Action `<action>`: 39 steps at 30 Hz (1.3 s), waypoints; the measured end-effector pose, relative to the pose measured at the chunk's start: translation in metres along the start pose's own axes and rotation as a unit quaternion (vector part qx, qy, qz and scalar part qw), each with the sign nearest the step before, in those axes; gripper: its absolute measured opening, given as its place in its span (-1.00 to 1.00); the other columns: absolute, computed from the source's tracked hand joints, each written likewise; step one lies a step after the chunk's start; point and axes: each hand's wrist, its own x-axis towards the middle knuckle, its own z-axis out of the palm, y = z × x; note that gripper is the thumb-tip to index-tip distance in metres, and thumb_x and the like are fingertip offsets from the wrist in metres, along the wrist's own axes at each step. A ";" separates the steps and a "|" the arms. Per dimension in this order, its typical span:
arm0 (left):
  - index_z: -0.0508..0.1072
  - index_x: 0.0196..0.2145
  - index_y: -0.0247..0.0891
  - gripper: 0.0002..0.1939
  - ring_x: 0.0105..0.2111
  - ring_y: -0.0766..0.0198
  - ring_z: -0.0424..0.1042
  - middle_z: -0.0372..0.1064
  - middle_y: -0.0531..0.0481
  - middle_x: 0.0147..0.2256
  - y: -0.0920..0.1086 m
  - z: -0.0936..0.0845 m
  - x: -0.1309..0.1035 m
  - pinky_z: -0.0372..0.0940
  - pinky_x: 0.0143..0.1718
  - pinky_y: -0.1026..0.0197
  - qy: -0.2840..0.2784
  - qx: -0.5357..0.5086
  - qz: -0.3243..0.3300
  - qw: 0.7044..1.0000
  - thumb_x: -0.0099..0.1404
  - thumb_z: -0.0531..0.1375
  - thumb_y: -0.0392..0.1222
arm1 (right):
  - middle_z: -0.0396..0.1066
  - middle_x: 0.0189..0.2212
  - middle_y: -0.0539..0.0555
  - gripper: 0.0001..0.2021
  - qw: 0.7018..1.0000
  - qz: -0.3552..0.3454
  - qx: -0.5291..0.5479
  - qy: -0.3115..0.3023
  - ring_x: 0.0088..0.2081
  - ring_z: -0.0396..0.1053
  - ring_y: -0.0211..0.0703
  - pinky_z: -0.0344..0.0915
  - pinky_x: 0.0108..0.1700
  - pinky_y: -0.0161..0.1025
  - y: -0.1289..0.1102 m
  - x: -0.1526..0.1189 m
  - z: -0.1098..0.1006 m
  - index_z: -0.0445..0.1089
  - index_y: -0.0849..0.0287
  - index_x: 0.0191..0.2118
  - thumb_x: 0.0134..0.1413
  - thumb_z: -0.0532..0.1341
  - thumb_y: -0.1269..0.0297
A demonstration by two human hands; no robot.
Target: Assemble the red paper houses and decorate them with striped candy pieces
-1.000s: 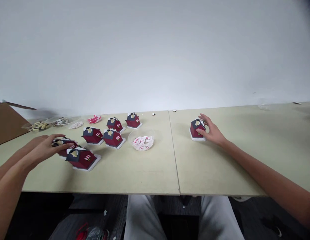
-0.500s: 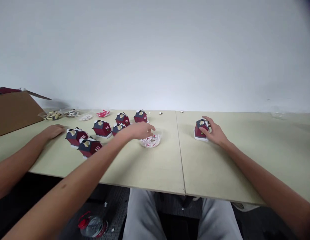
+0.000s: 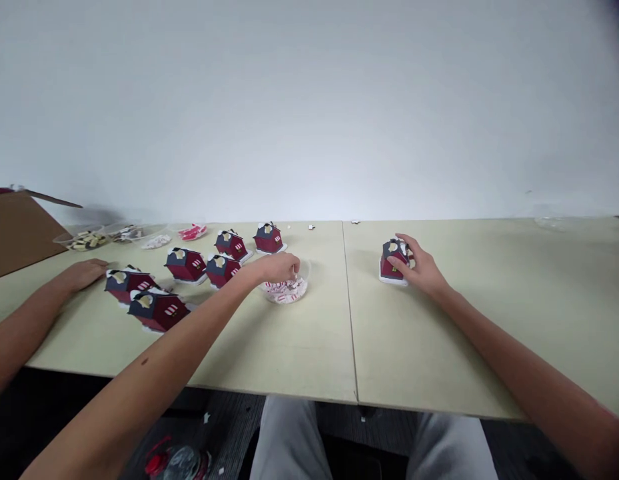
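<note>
Your table (image 3: pixel 439 347): pale, matt, smooth board, two panels butted together. Small house (image 3: pixel 393 260) under your right hand (image 3: pixel 420 270): matt card or foam-like sheet. Bowl (image 3: pixel 287 291) at your left hand (image 3: pixel 276 267): clear glossy plastic. Box (image 3: pixel 16 230): matt brown cardboard.

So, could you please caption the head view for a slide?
Left hand reaches into a dish of striped pieces; right hand steadies a red paper house.

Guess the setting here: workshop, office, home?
Probably a craft assembly bench in a plain office-type room. Small red paper houses stand in a group on pale tables pushed together, shallow clear dishes of cut-out pieces sit among them, and a bare white wall runs behind.
</note>
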 end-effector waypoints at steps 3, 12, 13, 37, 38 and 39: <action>0.52 -0.18 -0.30 -0.75 -0.19 0.15 0.46 0.52 -0.20 -0.14 0.004 -0.009 -0.011 0.26 -0.22 0.23 0.066 -0.048 0.029 0.996 0.30 0.10 -0.16 | 0.42 0.06 0.20 -0.30 1.000 -0.005 -0.010 0.002 -0.11 0.46 0.11 0.44 -0.08 0.02 0.000 -0.002 0.000 0.14 -0.01 0.33 0.17 0.19 -0.20; 0.41 -0.21 -0.17 -0.75 -0.45 0.33 0.30 0.39 0.08 -0.42 0.116 0.026 -0.009 0.20 -0.39 0.29 0.237 -0.331 0.187 0.894 0.40 0.12 0.05 | 0.36 0.13 0.26 -0.15 0.980 -0.129 -0.152 0.015 0.08 0.36 0.26 0.36 0.06 0.13 -0.008 -0.003 0.010 0.02 0.05 0.41 0.14 0.20 -0.25; 0.41 -0.21 -0.17 -0.77 -0.46 0.33 0.29 0.37 0.09 -0.43 0.125 0.035 0.002 0.19 -0.40 0.29 0.236 -0.338 0.195 0.890 0.39 0.13 0.02 | 0.37 0.11 0.27 -0.14 0.978 -0.142 -0.153 0.014 0.08 0.36 0.26 0.35 0.07 0.13 -0.009 -0.002 0.010 0.00 0.07 0.42 0.15 0.20 -0.25; 0.46 -0.24 -0.15 -0.87 -0.25 0.24 0.47 0.52 0.00 -0.24 0.128 0.082 0.044 0.28 -0.30 0.20 0.265 -0.475 0.114 0.831 0.33 0.23 -0.07 | 0.29 0.18 0.12 -0.49 0.996 -0.042 0.072 0.028 0.15 0.29 0.16 0.31 0.13 0.13 -0.031 -0.016 0.019 0.19 -0.12 0.32 0.37 -0.03 -0.13; 0.47 -0.24 -0.15 -0.88 -0.23 0.24 0.47 0.52 0.00 -0.22 0.128 0.082 0.044 0.28 -0.29 0.20 0.268 -0.468 0.116 0.834 0.33 0.23 -0.08 | 0.29 0.19 0.10 -0.50 0.995 -0.022 0.099 0.018 0.14 0.31 0.14 0.33 0.12 0.11 -0.032 -0.016 0.021 0.19 -0.12 0.31 0.38 -0.04 -0.12; 0.47 -0.22 -0.15 -0.88 -0.22 0.24 0.46 0.52 0.00 -0.21 0.128 0.082 0.044 0.28 -0.27 0.20 0.274 -0.461 0.118 0.836 0.33 0.23 -0.09 | 0.32 0.17 0.08 -0.51 0.992 -0.006 0.122 0.006 0.11 0.34 0.11 0.34 0.12 0.10 -0.033 -0.017 0.022 0.20 -0.12 0.30 0.38 -0.03 -0.12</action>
